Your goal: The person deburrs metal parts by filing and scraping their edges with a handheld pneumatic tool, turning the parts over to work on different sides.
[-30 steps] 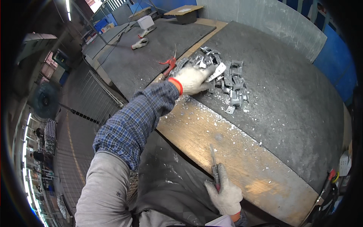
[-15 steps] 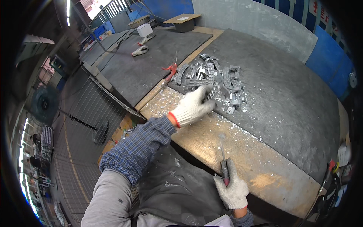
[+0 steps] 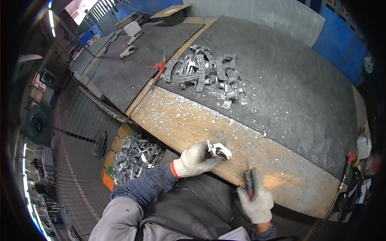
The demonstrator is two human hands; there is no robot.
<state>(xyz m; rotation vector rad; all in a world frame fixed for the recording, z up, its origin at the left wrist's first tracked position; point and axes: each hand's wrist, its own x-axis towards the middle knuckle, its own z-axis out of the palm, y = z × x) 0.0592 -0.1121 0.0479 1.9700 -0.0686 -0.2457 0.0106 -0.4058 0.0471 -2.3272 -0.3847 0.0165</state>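
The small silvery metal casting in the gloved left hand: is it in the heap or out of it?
Out. The small silvery metal casting sits in the gloved left hand over the wooden board, apart from the heap of grey metal castings.

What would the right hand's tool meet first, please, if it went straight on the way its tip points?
Bare wooden board, probably; the tool in the right hand points up-table, and beyond lies the grey mat. Depth is unclear.

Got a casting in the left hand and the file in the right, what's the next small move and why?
Probably bring the file in the right hand up to the metal casting, since the left hand holds it at the wooden bench edge and the two are apart.
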